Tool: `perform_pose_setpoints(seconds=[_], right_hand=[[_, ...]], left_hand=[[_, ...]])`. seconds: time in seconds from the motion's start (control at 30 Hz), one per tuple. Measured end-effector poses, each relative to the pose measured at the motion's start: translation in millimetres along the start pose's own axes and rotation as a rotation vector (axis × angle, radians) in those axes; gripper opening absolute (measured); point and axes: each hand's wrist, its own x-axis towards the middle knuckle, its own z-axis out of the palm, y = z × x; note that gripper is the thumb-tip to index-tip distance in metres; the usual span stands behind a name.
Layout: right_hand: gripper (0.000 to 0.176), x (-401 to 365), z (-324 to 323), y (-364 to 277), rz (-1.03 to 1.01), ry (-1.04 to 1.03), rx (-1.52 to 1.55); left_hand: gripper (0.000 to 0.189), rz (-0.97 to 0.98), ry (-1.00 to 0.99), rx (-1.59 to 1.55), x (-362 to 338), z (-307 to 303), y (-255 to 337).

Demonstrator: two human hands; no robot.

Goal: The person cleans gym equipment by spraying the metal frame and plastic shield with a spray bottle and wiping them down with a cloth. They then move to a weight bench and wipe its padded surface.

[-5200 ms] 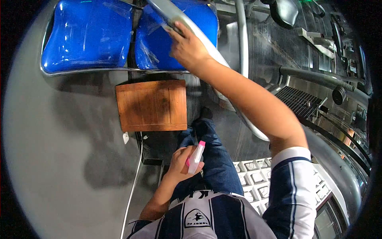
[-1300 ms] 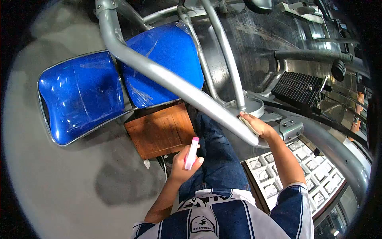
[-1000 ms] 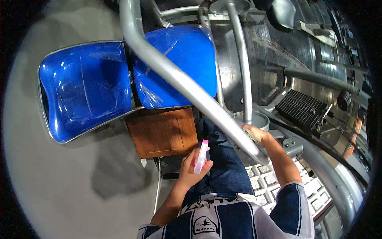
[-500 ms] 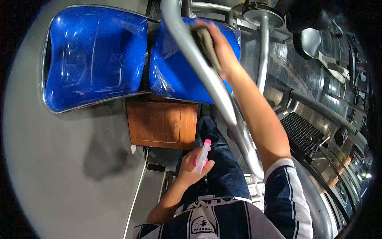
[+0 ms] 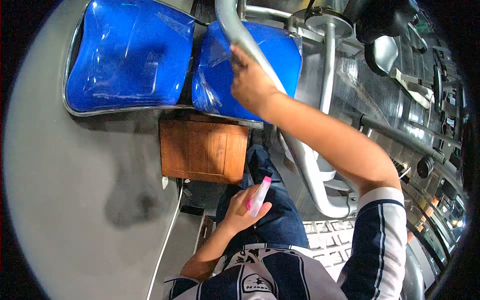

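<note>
My right hand [image 5: 251, 82] is stretched forward and wrapped over a slanting grey metal rail [image 5: 309, 167], in front of the right one of two blue plastic-wrapped seats [image 5: 280, 57]. The grey cloth it presses on the rail is almost wholly hidden under the fingers. My left hand [image 5: 239, 214] is held low over my jeans, closed around a small spray bottle [image 5: 258, 196] with a pink cap, tilted up to the right.
The other blue seat [image 5: 130, 52] is at the upper left. A brown wooden box [image 5: 202, 150] stands below the seats, and a white cable [image 5: 165, 240] runs down the grey floor. A white gridded tray [image 5: 325, 245] lies at the lower right. Grey posts and machinery fill the right side.
My right hand has swept from the rail's low end up along it to the seat and now slides back down a little. The left hand keeps the bottle near my lap.
</note>
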Motion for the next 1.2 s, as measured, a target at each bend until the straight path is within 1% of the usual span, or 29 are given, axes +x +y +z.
perform_pose_setpoints(seconds=[0.03, 0.1, 0.13, 0.17, 0.2, 0.27, 0.33, 0.37, 0.4, 0.43, 0.47, 0.53, 0.57, 0.6, 0.63, 0.67, 0.73, 0.8, 0.83, 0.87, 0.93, 0.97, 1.0, 1.07, 1.1, 1.13, 1.2], right_hand=[[0.031, -3, 3, -12, -0.061, -0.094, -0.099], [0.031, -20, 6, -25, -0.090, -0.120, -0.075], [0.032, -29, 9, -34, -0.128, -0.144, -0.055], [0.031, -37, 19, -50, -0.143, -0.194, -0.031], [0.031, -45, 38, -73, -0.151, -0.246, -0.007], [0.026, -78, 106, -133, -0.159, -0.207, -0.149], [0.025, -128, 96, -152, -0.262, -0.354, 0.084], [0.025, -141, 92, -157, -0.260, -0.358, 0.073], [0.029, -152, 88, -162, -0.285, -0.331, 0.090], [0.036, -158, 86, -164, -0.308, -0.301, 0.106], [0.036, -160, 87, -162, -0.299, -0.303, 0.102], [0.048, -157, 83, -154, -0.099, 0.374, 0.638], [0.048, -154, 81, -151, -0.092, 0.380, 0.634], [0.049, -148, 63, -141, -0.024, 0.157, 0.914], [0.050, -143, 53, -131, 0.046, -0.077, 1.188], [0.051, -137, 53, -121, 0.023, 0.051, 1.263], [0.054, -133, 35, -90, 0.105, -0.043, 1.630], [0.054, -127, 41, -80, 0.151, 0.559, 1.832], [0.055, -129, 34, -68, 0.230, 0.655, 1.855], [0.056, -134, 24, -53, 0.310, 0.751, 1.874], [0.054, -129, 15, -37, 0.403, 1.096, 1.756], [0.053, -129, 10, -30, 0.491, 1.078, 1.624], [0.054, -121, 5, -27, 0.595, 1.023, 1.422], [0.053, -80, 24, -33, 0.758, 0.909, 0.824], [0.060, -56, 41, -47, 0.860, 0.673, 0.645], [0.071, -48, 28, -48, 0.906, 0.536, 0.821], [0.084, -44, 27, -46, 0.940, 0.508, 0.887]], left_hand=[[0.043, 0.005, 0.000, 0.002, -3, -1, 3], [0.043, 0.077, 0.015, 0.051, -12, -2, 6], [0.043, 0.072, 0.021, 0.045, -20, -1, 4], [0.048, 0.030, 0.001, 0.046, -26, -2, -2], [0.054, -0.007, -0.021, 0.047, -31, -3, -6], [0.055, -0.020, -0.014, 0.040, -42, -6, -13], [0.056, -0.031, -0.001, 0.031, -52, -9, -18], [0.057, -0.030, 0.040, 0.010, -56, -12, -21], [0.058, -0.032, 0.077, -0.009, -62, -15, -24], [0.059, -0.016, 0.089, 0.009, -65, -18, -31], [0.059, -0.006, 0.088, 0.009, -69, -24, -35], [0.058, -0.060, -0.019, -0.041, -73, -40, -31], [0.055, 0.026, -0.004, 0.020, -71, -46, -29], [0.055, 0.033, -0.005, 0.027, -69, -52, -25], [0.048, 0.099, 0.004, 0.037, -67, -57, -22], [0.042, 0.165, 0.014, 0.048, -65, -62, -20], [0.042, 0.163, 0.004, 0.060, -61, -70, -17], [0.048, 0.062, -0.073, 0.060, -56, -76, -15], [0.049, 0.105, -0.049, 0.060, -52, -75, -15], [0.049, 0.107, -0.052, 0.063, -48, -74, -14], [0.049, 0.078, -0.077, 0.061, -41, -73, -11], [0.049, 0.081, -0.077, 0.064, -37, -70, -9], [0.046, 0.105, -0.054, 0.040, -33, -67, -6], [0.044, 0.132, -0.034, 0.020, -25, -65, -4], [0.044, 0.104, -0.067, 0.002, -22, -65, -3], [0.044, 0.079, -0.100, -0.017, -18, -64, -3], [0.043, 0.089, -0.086, -0.019, -7, -63, 0]])
